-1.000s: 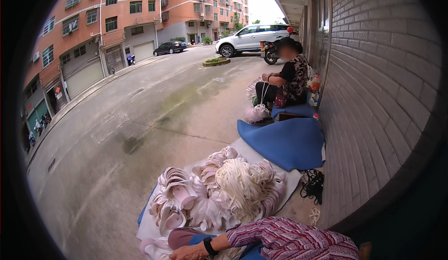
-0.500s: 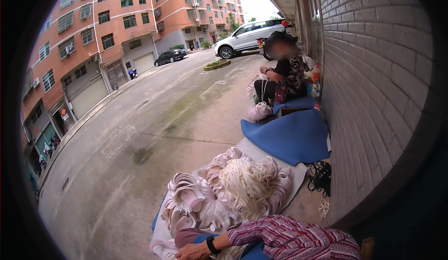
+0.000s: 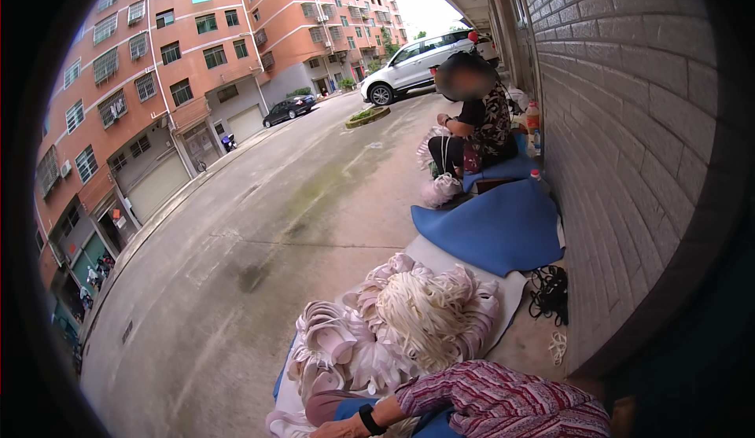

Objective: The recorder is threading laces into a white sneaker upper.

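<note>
My right hand (image 3: 340,431) is at the lower edge, beside my mauve-clad knee (image 3: 324,408). A black band (image 3: 371,420) circles the wrist, and the sleeve (image 3: 503,399) is red and white patterned. The picture's edge cuts off the fingers, so whatever they hold is hidden. My left hand is out of view. Close to the right hand lie pale pink-white pieces (image 3: 289,424) that look like shoe uppers. Beyond the knee, bundles of similar uppers (image 3: 330,339) are heaped on a pale sheet (image 3: 510,296). A thick tangle of cream laces (image 3: 421,312) rests on top.
A blue mat (image 3: 495,226) lies past the heap. Black cords (image 3: 549,292) and a small cream cord bunch (image 3: 557,347) sit by the brick wall (image 3: 629,163). Farther off, a seated person (image 3: 480,123) handles pale bundles. Parked cars (image 3: 417,64) stand along the road.
The view has shifted slightly, so the heap and mat appear a little lower and to the right. My right hand has slipped farther below the lower edge, with less of it showing.
</note>
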